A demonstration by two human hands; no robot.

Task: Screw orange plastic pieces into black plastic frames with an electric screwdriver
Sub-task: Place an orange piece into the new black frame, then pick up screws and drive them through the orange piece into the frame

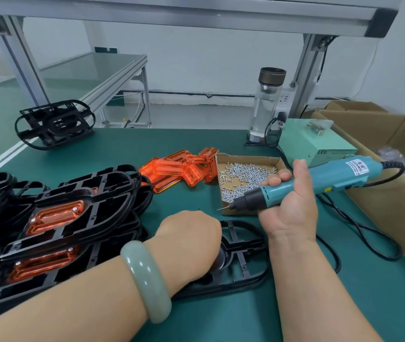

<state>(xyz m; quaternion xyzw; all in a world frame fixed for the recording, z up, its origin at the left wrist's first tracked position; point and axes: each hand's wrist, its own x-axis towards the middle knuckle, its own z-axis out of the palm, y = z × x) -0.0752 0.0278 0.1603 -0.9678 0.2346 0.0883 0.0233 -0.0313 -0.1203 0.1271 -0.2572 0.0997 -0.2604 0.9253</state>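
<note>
My right hand (293, 206) grips a teal electric screwdriver (302, 182), held nearly level with its bit pointing left above the table. My left hand (189, 240), with a jade bangle on the wrist, rests fingers-down on a black plastic frame (243, 253) lying flat in front of me; what the fingers hold is hidden. Loose orange plastic pieces (181, 167) lie in a pile at the table's middle. On the left, a stack of black frames (68, 218) carries orange pieces screwed in.
A shallow cardboard tray of small screws (243, 174) sits beside the orange pile. Behind it stand a green power box (315, 141) and a glass bottle (267, 104). Another black frame (54, 123) lies far left. Cardboard boxes (394, 144) line the right edge; the screwdriver's cable (359, 230) loops across the mat.
</note>
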